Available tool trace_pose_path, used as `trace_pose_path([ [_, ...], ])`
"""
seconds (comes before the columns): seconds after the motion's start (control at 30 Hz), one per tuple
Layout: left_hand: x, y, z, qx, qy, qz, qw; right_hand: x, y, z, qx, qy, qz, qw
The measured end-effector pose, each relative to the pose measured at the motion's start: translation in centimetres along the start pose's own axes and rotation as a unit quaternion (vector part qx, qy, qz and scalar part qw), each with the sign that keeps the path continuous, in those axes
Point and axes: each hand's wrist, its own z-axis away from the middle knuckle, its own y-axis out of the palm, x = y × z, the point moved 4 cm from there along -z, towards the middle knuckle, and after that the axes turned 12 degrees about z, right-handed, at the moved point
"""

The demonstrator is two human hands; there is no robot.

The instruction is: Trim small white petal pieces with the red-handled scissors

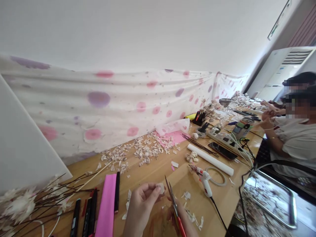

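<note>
A hot glue gun lay on the desk beside a white foam tube, near a black smartphone and a power strip. Black markers lay beside pink paper, and pale petals spread below a polka-dot cloth. A co-worker sat along the desk's right side.

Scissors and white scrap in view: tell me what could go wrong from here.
The blades of the scissors in the right hand sit close beside the left hand, which pinches a small white scrap, so a careless cut could nick a fingertip. The glue gun lies near the right hand, and its black cord runs toward the table edge; a snagged cord could drag it over, risking a burn if it is hot.
</note>
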Motion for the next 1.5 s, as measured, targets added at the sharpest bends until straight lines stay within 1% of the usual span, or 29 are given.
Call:
trace_pose_path([
  [0.07, 0.0, 0.1, 0.1, -0.003, 0.002, -0.008, 1.000, 0.9, -0.3, -0.1, -0.004, -0.013, 0.018, 1.000],
  [0.2, 0.0, 0.3, 0.2, 0.005, 0.008, -0.014, 1.000, 2.2, -0.7, 0.0, -0.003, -0.063, 0.065, 0.996],
  [0.3, -0.4, 0.6, 0.6, 0.008, 0.017, -0.029, 0.999, 2.0, -0.6, -0.1, 0.037, -0.077, 0.104, 0.991],
  [0.4, -1.2, 1.0, 1.0, 0.026, 0.029, -0.064, 0.997, 1.4, -0.7, -0.2, 0.079, -0.090, 0.151, 0.981],
  [0.5, -1.7, 1.0, 1.1, 0.039, 0.029, -0.105, 0.993, 1.3, -1.0, -0.2, 0.089, -0.094, 0.174, 0.976],
  [0.6, -1.7, 0.9, 0.9, 0.044, 0.019, -0.133, 0.990, 1.7, -1.3, -0.3, 0.093, -0.100, 0.157, 0.978],
  [0.77, -1.5, 0.9, 0.6, 0.051, 0.001, -0.133, 0.990, 1.8, -1.8, -0.4, 0.106, -0.074, 0.155, 0.979],
  [0.87, -1.1, 0.9, 0.5, 0.061, -0.017, -0.130, 0.989, 1.0, -2.2, -0.2, 0.107, -0.069, 0.162, 0.979],
  [0.97, -0.7, 1.0, 0.4, 0.071, -0.022, -0.134, 0.988, -0.1, -2.5, 0.1, 0.098, -0.071, 0.169, 0.978],
  [1.1, -0.4, 1.0, 0.3, 0.091, -0.033, -0.145, 0.985, -1.1, -2.9, 0.5, 0.089, -0.058, 0.201, 0.974],
  [1.2, -0.3, 1.0, 0.2, 0.102, -0.036, -0.165, 0.980, -0.7, -3.5, 0.9, 0.090, -0.046, 0.222, 0.970],
  [1.33, -0.4, 1.1, 0.3, 0.134, -0.046, -0.193, 0.971, 0.5, -4.3, 1.4, 0.128, -0.015, 0.240, 0.962],
  [1.4, -0.3, 1.3, 0.5, 0.147, -0.062, -0.182, 0.970, 0.8, -4.7, 1.6, 0.142, 0.000, 0.249, 0.958],
  [1.5, -0.1, 1.5, 0.7, 0.154, -0.087, -0.152, 0.972, 0.5, -5.1, 1.8, 0.140, 0.008, 0.261, 0.955],
])
